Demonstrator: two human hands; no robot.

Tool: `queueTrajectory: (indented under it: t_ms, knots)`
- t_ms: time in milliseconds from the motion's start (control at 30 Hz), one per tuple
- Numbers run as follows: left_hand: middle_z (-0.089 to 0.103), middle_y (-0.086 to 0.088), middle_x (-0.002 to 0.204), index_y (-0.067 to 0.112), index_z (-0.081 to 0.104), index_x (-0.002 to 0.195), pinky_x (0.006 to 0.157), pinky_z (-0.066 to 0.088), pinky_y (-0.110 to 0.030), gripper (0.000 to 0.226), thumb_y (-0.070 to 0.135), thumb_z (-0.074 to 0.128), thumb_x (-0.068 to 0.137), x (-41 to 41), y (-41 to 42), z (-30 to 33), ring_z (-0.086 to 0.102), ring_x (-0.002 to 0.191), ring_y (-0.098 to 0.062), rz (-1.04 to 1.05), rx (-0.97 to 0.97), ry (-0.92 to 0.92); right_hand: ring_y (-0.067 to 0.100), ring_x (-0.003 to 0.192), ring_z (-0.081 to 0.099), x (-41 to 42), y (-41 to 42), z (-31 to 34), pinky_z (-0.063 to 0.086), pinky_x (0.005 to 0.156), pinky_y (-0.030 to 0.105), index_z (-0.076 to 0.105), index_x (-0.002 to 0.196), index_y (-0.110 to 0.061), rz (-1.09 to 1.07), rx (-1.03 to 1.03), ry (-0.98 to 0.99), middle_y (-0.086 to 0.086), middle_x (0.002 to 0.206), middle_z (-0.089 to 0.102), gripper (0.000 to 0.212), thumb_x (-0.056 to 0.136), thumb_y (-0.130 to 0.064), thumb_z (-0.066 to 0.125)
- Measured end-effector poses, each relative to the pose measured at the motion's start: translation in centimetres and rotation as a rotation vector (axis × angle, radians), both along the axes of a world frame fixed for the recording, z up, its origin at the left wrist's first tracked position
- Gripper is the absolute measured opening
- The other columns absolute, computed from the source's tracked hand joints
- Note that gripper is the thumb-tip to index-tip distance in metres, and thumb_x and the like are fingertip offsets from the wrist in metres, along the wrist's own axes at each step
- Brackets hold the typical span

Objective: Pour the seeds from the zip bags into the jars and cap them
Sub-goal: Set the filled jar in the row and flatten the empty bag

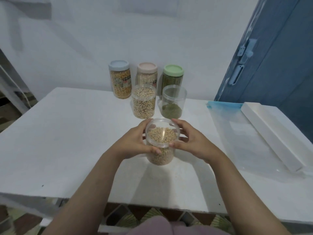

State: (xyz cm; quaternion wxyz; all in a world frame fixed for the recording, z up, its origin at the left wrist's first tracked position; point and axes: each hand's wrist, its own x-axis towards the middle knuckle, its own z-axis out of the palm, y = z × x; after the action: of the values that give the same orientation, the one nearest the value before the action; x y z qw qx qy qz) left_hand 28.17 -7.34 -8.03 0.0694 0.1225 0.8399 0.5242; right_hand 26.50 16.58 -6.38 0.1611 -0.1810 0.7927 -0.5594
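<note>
Both hands, left hand [135, 143] and right hand [189, 141], grip the front jar [160, 150] steady, seemingly seating its clear lid [161, 132].

One head-worn view, looking forward and steeply down across the white table [67, 141]; the hands sit close below centre; the wall [101, 39] lies far at twelve o'clock; a blue door [274, 65] at two o'clock.
</note>
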Motion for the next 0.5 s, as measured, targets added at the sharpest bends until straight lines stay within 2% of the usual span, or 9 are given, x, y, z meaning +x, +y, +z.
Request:
queueTrajectory:
  t_ms: [67, 133, 233, 300, 367, 500]
  knots:
    - [0.054, 0.018, 0.133, 0.042, 0.031, 0.145, 0.106, 0.043, -0.022, 0.108, 0.036, 0.094, 0.057, 0.2, 0.1, -0.1, 0.052, 0.126, 0.001, 0.016, 0.024, -0.018, -0.006, 0.119, 0.055, 0.4, -0.2, -0.3, 0.049, 0.103, 0.025, 0.041, 0.144, -0.022, -0.029, -0.014, 0.029, -0.013, 0.134, 0.055, 0.079, 0.076, -0.023, 0.081]
    - [0.053, 0.018, 0.133, 0.043, 0.028, 0.146, 0.107, 0.042, -0.022, 0.109, 0.034, 0.095, 0.06, 0.4, 0.2, -0.2, 0.051, 0.128, 0.0, 0.017, 0.041, -0.021, -0.01, 0.121, 0.051, 0.7, -0.2, -0.4, 0.048, 0.101, 0.02, 0.037, 0.146, -0.024, -0.008, -0.025, 0.021, -0.015, 0.137, 0.051, 0.084, 0.074, -0.031, 0.078]
    - [0.05, 0.024, 0.131, 0.045, 0.029, 0.142, 0.103, 0.042, -0.013, 0.105, 0.034, 0.092, 0.059, 0.7, 0.5, -0.1, 0.048, 0.123, 0.014, 0.027, 0.057, -0.019, -0.019, 0.123, 0.043, 0.1, 0.3, 0.3, 0.045, 0.096, 0.011, 0.027, 0.15, -0.033, 0.09, 0.009, -0.031, -0.025, 0.139, 0.044, 0.09, 0.076, -0.029, 0.079]
    - [0.05, 0.025, 0.131, 0.044, 0.028, 0.143, 0.098, 0.042, -0.008, 0.105, 0.033, 0.091, 0.059, 0.8, 0.7, -0.2, 0.048, 0.121, 0.017, 0.038, 0.068, -0.02, -0.016, 0.121, 0.047, -0.5, 0.4, 0.7, 0.046, 0.098, 0.013, 0.031, 0.148, -0.034, 0.108, 0.046, -0.023, -0.023, 0.138, 0.047, 0.086, 0.079, -0.02, 0.081]
    - [0.051, 0.024, 0.131, 0.044, 0.027, 0.146, 0.1, 0.042, -0.011, 0.107, 0.033, 0.092, 0.061, 0.8, 0.6, -0.5, 0.048, 0.124, 0.014, 0.044, 0.066, -0.021, -0.008, 0.118, 0.053, -0.6, 0.3, 0.5, 0.048, 0.101, 0.02, 0.037, 0.147, -0.027, 0.076, 0.044, 0.003, -0.016, 0.135, 0.052, 0.084, 0.077, -0.018, 0.083]
    - [0.051, 0.024, 0.132, 0.042, 0.026, 0.149, 0.106, 0.042, -0.018, 0.111, 0.035, 0.093, 0.061, 0.7, 0.4, -0.5, 0.048, 0.126, 0.009, 0.043, 0.063, -0.025, -0.004, 0.125, 0.05, 0.3, -0.4, -0.6, 0.047, 0.105, 0.025, 0.036, 0.149, -0.022, -0.001, 0.037, 0.091, -0.009, 0.143, 0.048, 0.093, 0.07, -0.039, 0.083]
